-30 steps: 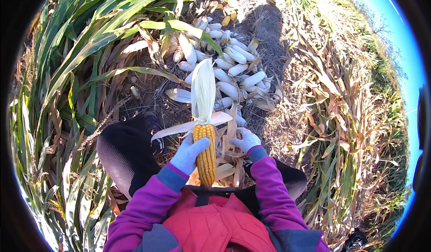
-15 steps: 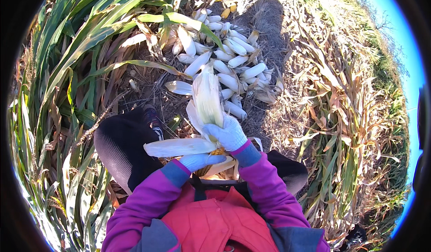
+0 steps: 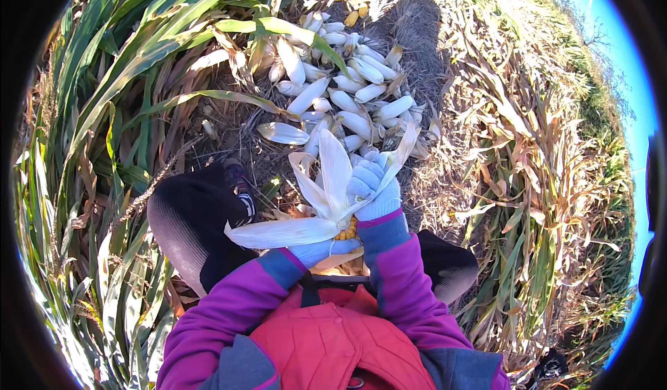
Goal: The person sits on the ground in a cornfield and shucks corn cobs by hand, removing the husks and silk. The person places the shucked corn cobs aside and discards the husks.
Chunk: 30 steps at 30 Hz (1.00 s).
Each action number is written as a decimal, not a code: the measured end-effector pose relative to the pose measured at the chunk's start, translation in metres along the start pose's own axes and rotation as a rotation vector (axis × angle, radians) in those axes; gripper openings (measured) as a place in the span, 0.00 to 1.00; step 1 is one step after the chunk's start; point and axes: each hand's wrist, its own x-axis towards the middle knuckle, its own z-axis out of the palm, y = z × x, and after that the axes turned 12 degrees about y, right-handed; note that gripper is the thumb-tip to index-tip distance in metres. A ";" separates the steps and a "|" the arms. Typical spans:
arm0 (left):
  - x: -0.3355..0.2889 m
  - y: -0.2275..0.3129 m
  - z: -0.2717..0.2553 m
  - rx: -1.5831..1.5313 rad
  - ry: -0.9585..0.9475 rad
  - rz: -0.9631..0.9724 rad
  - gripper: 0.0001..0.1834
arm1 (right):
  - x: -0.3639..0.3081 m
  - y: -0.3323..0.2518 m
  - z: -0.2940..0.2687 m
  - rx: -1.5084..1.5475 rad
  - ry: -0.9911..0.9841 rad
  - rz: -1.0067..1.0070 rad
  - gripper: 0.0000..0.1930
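I hold one corn ear close to my chest; only a small patch of yellow kernels shows between pale husk leaves that splay upward and to the left. My left hand, in a light blue glove, grips the ear from below, mostly hidden under a husk leaf. My right hand, also gloved, is closed around the upper husk leaves. Purple sleeves and a red vest fill the lower middle.
A pile of several unhusked pale corn ears lies on the ground ahead, with a few yellow ears at its far end. Green stalks crowd the left, dry brown stalks the right. My dark-trousered knees flank the ear.
A second ago the yellow ear stood upright with its kernels exposed; now it is drawn closer and my right hand has moved up onto the husk leaves, which cover most of the kernels.
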 end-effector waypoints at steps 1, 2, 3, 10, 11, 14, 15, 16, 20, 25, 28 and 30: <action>-0.001 0.000 0.001 -0.047 0.022 -0.002 0.34 | 0.002 -0.004 0.009 0.076 -0.052 0.025 0.15; 0.000 0.016 -0.008 0.151 -0.077 -0.102 0.32 | 0.001 -0.017 0.019 0.034 -0.039 -0.048 0.15; 0.000 0.012 -0.008 0.115 -0.038 -0.083 0.31 | 0.000 -0.035 0.019 -0.042 -0.018 -0.177 0.15; 0.001 -0.008 -0.027 0.131 0.228 -0.020 0.29 | -0.035 -0.115 -0.052 -2.426 0.835 -0.601 0.36; 0.004 -0.011 -0.026 0.122 0.222 -0.008 0.29 | -0.042 -0.113 -0.059 -2.705 0.773 -0.238 0.49; 0.011 -0.016 -0.018 0.079 0.149 0.067 0.28 | -0.049 -0.072 -0.076 -1.980 0.402 -0.151 0.37; 0.014 -0.017 -0.014 0.053 0.111 0.098 0.28 | -0.046 -0.062 -0.076 -1.941 0.229 -0.157 0.35; 0.014 -0.021 -0.014 0.034 0.074 0.123 0.29 | -0.040 -0.035 -0.055 -1.870 0.212 -0.066 0.33; 0.008 -0.023 -0.013 -0.173 -0.118 -0.214 0.34 | -0.024 -0.023 -0.037 -1.891 0.098 0.056 0.33; -0.005 -0.071 -0.004 0.139 -0.319 0.136 0.38 | -0.033 0.009 -0.008 -2.111 -0.154 0.311 0.38; -0.005 -0.042 -0.022 0.441 -0.390 0.219 0.36 | -0.048 0.029 0.019 -2.341 -0.270 0.220 0.29; 0.003 -0.025 -0.021 0.327 -0.466 -0.130 0.36 | -0.050 0.028 -0.023 -2.259 -0.388 -0.200 0.25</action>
